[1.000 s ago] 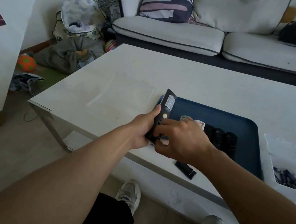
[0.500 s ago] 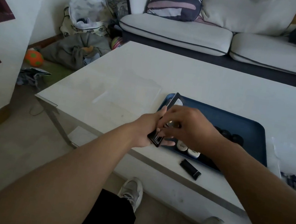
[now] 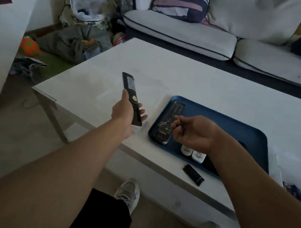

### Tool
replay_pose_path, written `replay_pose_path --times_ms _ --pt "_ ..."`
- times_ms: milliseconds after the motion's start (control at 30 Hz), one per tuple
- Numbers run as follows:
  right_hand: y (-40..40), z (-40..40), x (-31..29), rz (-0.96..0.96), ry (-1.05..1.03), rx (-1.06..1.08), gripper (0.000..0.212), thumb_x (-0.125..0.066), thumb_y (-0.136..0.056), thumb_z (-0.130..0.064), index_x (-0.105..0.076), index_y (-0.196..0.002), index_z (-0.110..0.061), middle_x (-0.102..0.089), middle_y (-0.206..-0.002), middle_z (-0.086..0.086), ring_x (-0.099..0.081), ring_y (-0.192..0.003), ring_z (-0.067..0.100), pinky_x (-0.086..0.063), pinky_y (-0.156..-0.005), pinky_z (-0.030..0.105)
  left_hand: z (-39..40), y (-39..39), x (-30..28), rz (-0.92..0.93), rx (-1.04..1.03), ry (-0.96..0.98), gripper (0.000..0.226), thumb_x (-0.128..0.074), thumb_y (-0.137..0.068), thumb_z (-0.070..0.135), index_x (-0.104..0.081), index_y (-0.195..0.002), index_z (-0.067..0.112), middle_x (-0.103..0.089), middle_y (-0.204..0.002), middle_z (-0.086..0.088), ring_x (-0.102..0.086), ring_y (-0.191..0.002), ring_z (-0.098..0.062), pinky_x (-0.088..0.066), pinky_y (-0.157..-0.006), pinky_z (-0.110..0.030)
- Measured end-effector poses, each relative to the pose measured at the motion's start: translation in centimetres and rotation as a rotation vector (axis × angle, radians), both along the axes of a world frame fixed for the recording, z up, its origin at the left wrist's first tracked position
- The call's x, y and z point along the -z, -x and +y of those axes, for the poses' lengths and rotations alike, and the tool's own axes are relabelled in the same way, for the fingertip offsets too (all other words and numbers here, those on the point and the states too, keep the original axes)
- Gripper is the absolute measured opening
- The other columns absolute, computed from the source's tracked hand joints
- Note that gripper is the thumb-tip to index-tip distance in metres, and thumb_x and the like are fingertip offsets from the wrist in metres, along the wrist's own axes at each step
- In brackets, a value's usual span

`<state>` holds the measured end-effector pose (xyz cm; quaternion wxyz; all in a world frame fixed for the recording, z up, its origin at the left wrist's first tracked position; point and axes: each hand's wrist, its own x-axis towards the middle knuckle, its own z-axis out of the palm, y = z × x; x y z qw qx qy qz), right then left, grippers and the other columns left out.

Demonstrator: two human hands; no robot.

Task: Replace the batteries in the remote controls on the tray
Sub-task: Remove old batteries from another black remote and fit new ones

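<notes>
Remote [image 3: 130, 99], black, is gripped by the left hand [image 3: 124, 110] above the table [image 3: 200, 82], back face up, a label seen near its far end. Battery [image 3: 180, 123], small and partly hidden, is pinched in the curled fingers of the right hand [image 3: 194, 133], held over the tray [image 3: 242, 128]. A second black remote [image 3: 168, 123] lies buttons-up at the tray's left side. Two white remotes [image 3: 193, 153] are seen at the tray's near edge, partly covered by the right wrist. A black cover [image 3: 193, 175] lies on the table just in front of the tray. A clear bag [image 3: 293, 176] rests right of the tray.
</notes>
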<state>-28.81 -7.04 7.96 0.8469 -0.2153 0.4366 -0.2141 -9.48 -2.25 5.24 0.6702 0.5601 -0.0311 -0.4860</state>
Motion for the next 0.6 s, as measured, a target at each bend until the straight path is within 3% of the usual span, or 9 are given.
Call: replay_pose_path --times_ms 133,300,367,467,533,600 --pt "-2.6 0.9 0.3 0.379 0.389 -0.206 0.011 -0.052 -0.101 -0.001 -0.062 -0.098 -0.005 -0.059 -0.079 0.011 -0.061 -0.069 0.019 -0.053 -0.052 0.021 0.1 -1.9 0.4 -0.004 -0.008 0.023 0.043 -0.042 -0.104 0.052 -0.059 -0.092 0.015 -0.068 -0.089 -0.011 -0.066 -0.07 -0.024 -0.062 -0.061 -0.037" --pt "-6.3 -1.3 -0.4 0.692 0.905 -0.511 0.017 -0.057 -0.096 0.006 -0.064 -0.101 -0.009 -0.065 -0.091 0.007 -0.067 -0.084 0.021 -0.061 -0.085 0.036 0.0 -3.6 0.8 0.027 -0.11 0.071 0.042 -0.046 -0.103 0.053 -0.063 -0.106 0.014 -0.071 -0.095 -0.014 -0.069 -0.073 -0.026 -0.063 -0.06 -0.037" --pt "-8.5 -2.3 -0.9 0.854 1.172 -0.642 0.015 -0.061 -0.097 -0.005 -0.062 -0.11 -0.012 -0.068 -0.098 0.004 -0.067 -0.088 0.021 -0.059 -0.083 0.036 0.0 -4.0 0.7 0.007 -0.203 0.064 0.04 -0.047 -0.103 0.051 -0.061 -0.109 0.014 -0.071 -0.092 -0.012 -0.069 -0.07 -0.023 -0.063 -0.059 -0.035" --pt "-11.7 -3.3 -0.7 1.059 1.597 -0.892 0.015 -0.063 -0.097 -0.013 -0.067 -0.112 -0.016 -0.068 -0.112 0.001 -0.059 -0.097 0.017 -0.044 -0.079 0.026 0.0 -4.4 0.8 -0.073 -0.286 0.041 0.036 -0.045 -0.103 0.051 -0.062 -0.106 0.019 -0.07 -0.089 -0.009 -0.069 -0.069 -0.021 -0.061 -0.057 -0.031" --pt "-13.6 -3.5 -0.1 1.083 1.686 -1.063 0.022 -0.064 -0.093 -0.005 -0.073 -0.11 -0.015 -0.072 -0.109 0.001 -0.063 -0.101 0.018 -0.044 -0.079 0.024 0.0 -4.5 0.9 -0.089 -0.307 0.038 0.036 -0.044 -0.103 0.051 -0.063 -0.101 0.021 -0.07 -0.089 -0.008 -0.068 -0.067 -0.02 -0.062 -0.059 -0.032" --pt "-14.9 -3.5 0.6 1.097 1.672 -1.201 0.028 -0.065 -0.089 0.001 -0.077 -0.106 -0.016 -0.075 -0.099 0.001 -0.068 -0.093 0.018 -0.049 -0.074 0.026 -0.1 -4.4 0.9 -0.12 -0.309 0.015 0.035 -0.042 -0.103 0.052 -0.062 -0.092 0.025 -0.072 -0.087 -0.006 -0.069 -0.064 -0.017 -0.062 -0.062 -0.032"
